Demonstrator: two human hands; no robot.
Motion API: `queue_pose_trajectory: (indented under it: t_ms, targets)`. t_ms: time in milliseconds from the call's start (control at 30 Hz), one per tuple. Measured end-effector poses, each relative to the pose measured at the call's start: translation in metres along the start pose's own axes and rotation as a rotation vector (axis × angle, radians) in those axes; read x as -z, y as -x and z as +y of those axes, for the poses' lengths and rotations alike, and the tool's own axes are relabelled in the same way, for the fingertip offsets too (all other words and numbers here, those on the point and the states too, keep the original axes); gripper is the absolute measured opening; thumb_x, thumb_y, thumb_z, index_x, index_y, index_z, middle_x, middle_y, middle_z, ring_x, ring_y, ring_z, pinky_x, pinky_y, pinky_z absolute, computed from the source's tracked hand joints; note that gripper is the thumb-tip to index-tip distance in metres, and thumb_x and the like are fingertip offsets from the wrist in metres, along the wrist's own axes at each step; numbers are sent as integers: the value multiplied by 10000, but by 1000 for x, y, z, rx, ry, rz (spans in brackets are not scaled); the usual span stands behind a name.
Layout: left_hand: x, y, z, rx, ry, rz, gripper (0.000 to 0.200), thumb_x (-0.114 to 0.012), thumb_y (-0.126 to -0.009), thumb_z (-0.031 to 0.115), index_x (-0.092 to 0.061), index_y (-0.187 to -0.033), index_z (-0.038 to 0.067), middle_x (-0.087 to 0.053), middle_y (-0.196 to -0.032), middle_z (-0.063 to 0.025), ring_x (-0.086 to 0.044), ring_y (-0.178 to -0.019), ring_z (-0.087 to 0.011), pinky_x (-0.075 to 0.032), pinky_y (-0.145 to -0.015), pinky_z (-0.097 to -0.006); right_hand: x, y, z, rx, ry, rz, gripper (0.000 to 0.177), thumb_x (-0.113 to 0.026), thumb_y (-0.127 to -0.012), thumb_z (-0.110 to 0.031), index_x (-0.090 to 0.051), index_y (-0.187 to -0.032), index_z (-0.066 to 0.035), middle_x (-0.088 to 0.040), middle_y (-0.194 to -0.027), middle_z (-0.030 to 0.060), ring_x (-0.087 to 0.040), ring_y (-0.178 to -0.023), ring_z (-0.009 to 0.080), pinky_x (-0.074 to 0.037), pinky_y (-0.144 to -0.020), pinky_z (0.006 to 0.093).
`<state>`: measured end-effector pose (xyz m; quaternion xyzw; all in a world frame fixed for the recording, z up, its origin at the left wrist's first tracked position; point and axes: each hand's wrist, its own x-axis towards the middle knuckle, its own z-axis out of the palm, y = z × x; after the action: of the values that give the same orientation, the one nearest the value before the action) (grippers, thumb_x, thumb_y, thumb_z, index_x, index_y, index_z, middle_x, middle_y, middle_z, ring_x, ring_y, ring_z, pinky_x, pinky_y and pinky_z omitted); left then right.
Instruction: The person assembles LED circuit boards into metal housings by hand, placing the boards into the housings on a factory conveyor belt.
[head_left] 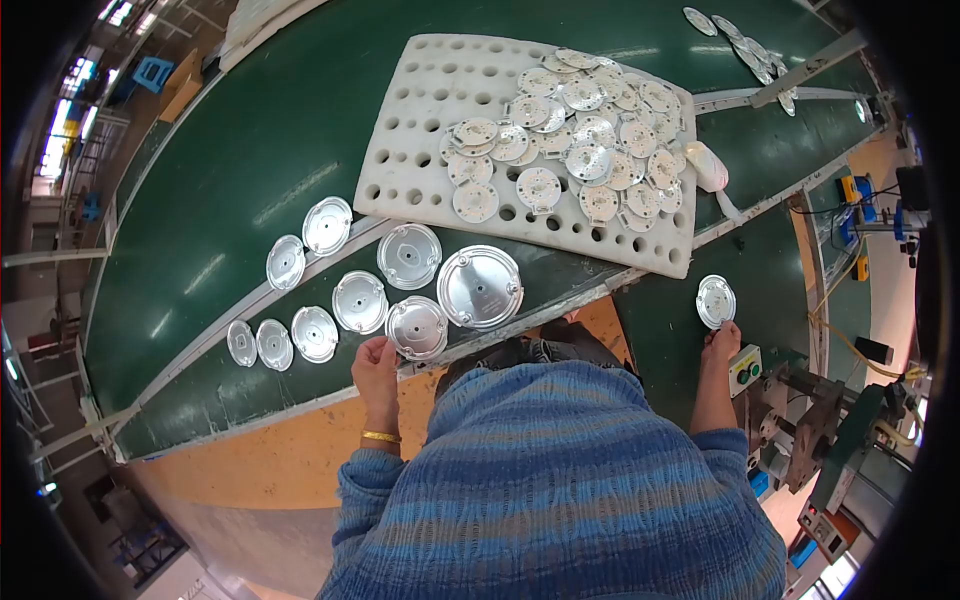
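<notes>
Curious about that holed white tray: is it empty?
No, a heap of small metal discs lies on the right part of the white tray.

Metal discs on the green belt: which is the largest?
The disc just below the white perforated tray, up-right of the left hand; every other disc is smaller.

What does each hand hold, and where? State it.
Left hand grips a round metal plate by its near rim; right hand pinches a smaller disc at its near edge.
</notes>
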<state>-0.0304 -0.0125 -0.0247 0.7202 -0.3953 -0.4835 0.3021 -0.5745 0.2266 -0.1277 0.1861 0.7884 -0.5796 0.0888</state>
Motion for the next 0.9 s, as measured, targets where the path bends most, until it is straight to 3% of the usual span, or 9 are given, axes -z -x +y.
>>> queue_pose_trajectory:
  t_ms: [33,67,300,367,433,500,633,733,900]
  targets:
    - [0,-2,-10,-15,-69,21,163,-611,-813,107,-574,-941,14,-612,-779,-16,-537,-596,-60,-395,-502,-175,-1,-1,-1,2,5,8,100,-527,-855,-144,-519,-910,-61,-512,-628,24,-471,-468,106,-366,-378,224]
    - [3,-6,-25,-95,-187,81,234,-654,-775,147,-588,-920,-24,-641,-796,-83,-600,-668,-138,-477,-619,-256,-3,-1,-1,1,12,23,114,-531,-854,-154,-521,-911,-55,-522,-639,31,-480,-472,110,-375,-381,226]
    - [-6,-8,-27,-112,-404,190,268,-676,-752,202,-607,-871,-28,-644,-748,-115,-611,-666,-179,-481,-637,-299,-4,35,-30,178,294,184,214,-546,-846,-220,-557,-899,-14,-572,-719,68,-535,-545,131,-439,-456,249]
    - [-10,-12,-28,-114,-364,207,238,-674,-753,187,-604,-847,-20,-640,-731,-104,-603,-646,-168,-475,-614,-295,-9,27,-19,584,463,232,153,-530,-825,-141,-569,-881,-4,-593,-750,116,-585,-676,207,-480,-629,330]
    - [-13,-14,-19,-122,-398,197,217,-671,-756,176,-600,-828,-16,-635,-717,-96,-594,-630,-158,-469,-597,-291,-31,76,-59,783,458,36,135,-535,-824,-128,-573,-873,-9,-598,-790,119,-577,-735,228,-454,-721,351]
    - [-13,-18,-22,-123,-416,187,203,-668,-758,168,-599,-815,-14,-632,-705,-88,-586,-619,-149,-463,-589,-285,-57,112,-84,891,461,-153,126,-547,-818,-116,-571,-878,-9,-591,-798,126,-570,-699,226,-454,-678,331]
    - [1,-33,-48,-113,-324,138,168,-643,-786,145,-580,-807,-9,-602,-704,-53,-552,-604,-127,-448,-572,-265,-102,149,-103,938,460,-528,123,-580,-798,-124,-581,-861,-19,-595,-786,115,-581,-688,243,-456,-629,316]
    - [8,-26,-45,-23,-136,61,119,-597,-831,113,-525,-821,20,-533,-713,-12,-492,-592,-91,-411,-521,-232,-132,168,-118,1018,555,-527,166,-609,-784,-181,-600,-865,-36,-607,-786,117,-596,-699,260,-465,-636,345]
    - [26,3,-7,-1,178,-6,104,-567,-858,112,-482,-838,56,-499,-698,10,-454,-584,-50,-351,-496,-174,-176,160,-132,741,722,-453,367,-673,-712,-334,-600,-950,-65,-634,-825,138,-611,-774,297,-468,-691,411]
